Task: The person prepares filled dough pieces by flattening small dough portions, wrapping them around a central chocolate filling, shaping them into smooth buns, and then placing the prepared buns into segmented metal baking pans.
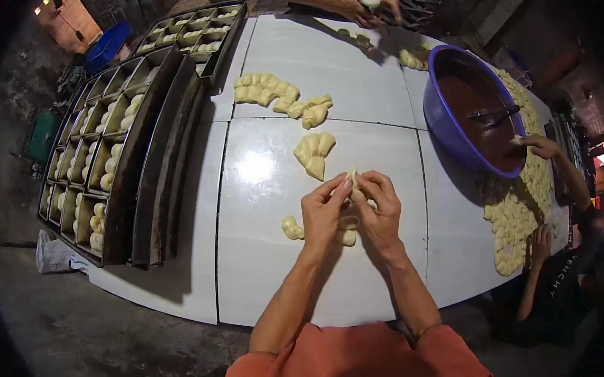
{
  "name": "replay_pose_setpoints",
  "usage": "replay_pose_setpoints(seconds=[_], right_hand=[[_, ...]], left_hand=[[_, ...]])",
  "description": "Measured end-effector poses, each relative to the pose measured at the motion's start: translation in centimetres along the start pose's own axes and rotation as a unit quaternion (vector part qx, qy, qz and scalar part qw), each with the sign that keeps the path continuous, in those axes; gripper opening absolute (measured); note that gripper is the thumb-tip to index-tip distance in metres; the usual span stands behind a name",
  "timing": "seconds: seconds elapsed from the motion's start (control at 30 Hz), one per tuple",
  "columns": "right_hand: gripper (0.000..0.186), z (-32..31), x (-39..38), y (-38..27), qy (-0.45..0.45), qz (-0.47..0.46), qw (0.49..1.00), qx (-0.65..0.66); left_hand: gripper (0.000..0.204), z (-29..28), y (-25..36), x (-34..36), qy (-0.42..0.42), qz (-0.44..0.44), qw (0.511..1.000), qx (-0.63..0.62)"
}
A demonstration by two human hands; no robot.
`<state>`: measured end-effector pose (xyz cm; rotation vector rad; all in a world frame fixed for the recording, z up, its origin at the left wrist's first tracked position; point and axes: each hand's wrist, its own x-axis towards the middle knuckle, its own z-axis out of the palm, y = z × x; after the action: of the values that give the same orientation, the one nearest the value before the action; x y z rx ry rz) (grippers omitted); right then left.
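My left hand [324, 208] and my right hand [378, 208] meet over the white tiled table [251, 261], both closed on a small piece of pale dough [352, 178] held upright between thumbs and fingers. Just below them a lump of dough [292, 228] lies at the left, and another [348, 235] sits partly hidden under my hands. Beyond my fingertips rests a fan-shaped group of dough pieces [313, 150], and farther back a longer joined cluster of flattened pieces [262, 87].
Metal compartment tins [109, 145] with dough balls line the left. A purple basin [443, 128] of brown mixture stands right, beside many dough pieces [509, 238]. A co-worker's hands [363, 8] hold something pale at the back; another person [563, 269] works at the right edge.
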<state>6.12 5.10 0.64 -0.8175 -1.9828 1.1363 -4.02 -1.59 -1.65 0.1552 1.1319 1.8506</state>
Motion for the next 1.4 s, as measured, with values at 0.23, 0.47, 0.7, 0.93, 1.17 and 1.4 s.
replay_pose_setpoints(seconds=[0.23, 0.47, 0.7, 0.93, 1.17, 1.4], right_hand=[[0.015, 0.3, 1.0, 0.7, 0.009, 0.083, 0.994, 0.072], [0.026, -1.7, 0.0, 0.6, -0.114, 0.003, 0.985, 0.131], [0.012, -0.6, 0.3, 2.2, 0.008, -0.038, 0.988, 0.151], [0.015, 1.0, 0.0, 3.8, 0.116, -0.134, 0.984, -0.001], [0.024, -0.7, -0.4, 0.7, 0.035, 0.007, 0.999, 0.006], [0.031, -3.3, -0.8, 1.0, -0.129, 0.087, 0.987, 0.036]], left_hand=[[0.036, 0.9, 3.8, 0.1, -0.038, -0.075, 0.995, 0.049], [0.038, 0.0, 6.6, 0.7, -0.101, -0.064, 0.975, 0.187], [0.028, 0.2, 5.4, 0.0, -0.154, 0.014, 0.968, 0.200], [0.029, -0.2, 3.6, -0.7, -0.143, -0.018, 0.971, 0.191], [0.022, -0.8, 2.6, -0.2, -0.111, -0.043, 0.974, 0.191], [0.050, -0.6, 2.6, -2.0, -0.064, -0.049, 0.959, 0.272]])
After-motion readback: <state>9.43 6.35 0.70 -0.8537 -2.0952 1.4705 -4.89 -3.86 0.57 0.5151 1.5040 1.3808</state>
